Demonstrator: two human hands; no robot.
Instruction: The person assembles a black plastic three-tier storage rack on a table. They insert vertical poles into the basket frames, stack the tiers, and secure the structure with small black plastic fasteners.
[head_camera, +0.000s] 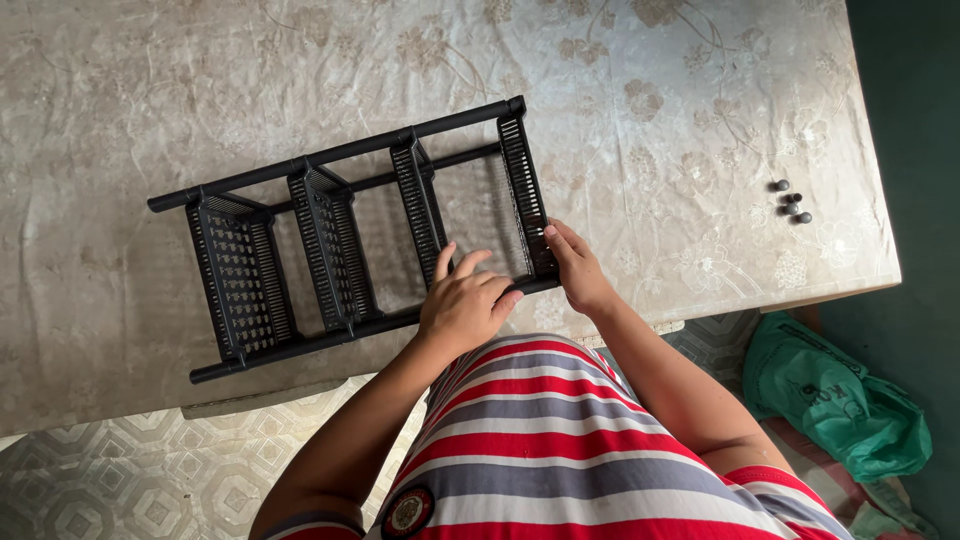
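Now, left hand (462, 305) fingers loosely curled on black rack (330, 245), right hand (577, 270) fingers together gripping its end shelf.

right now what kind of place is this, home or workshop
Most likely a home room. A floral tablecloth covers the table, patterned vinyl flooring lies below, and a green plastic bag sits on the floor. Both hands, left and right, grip a black plastic shelf rack.

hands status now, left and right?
Left hand: curled over the near pole of the black plastic rack, gripping it.
Right hand: fingers on the rack's end shelf; closed grip cannot be told.
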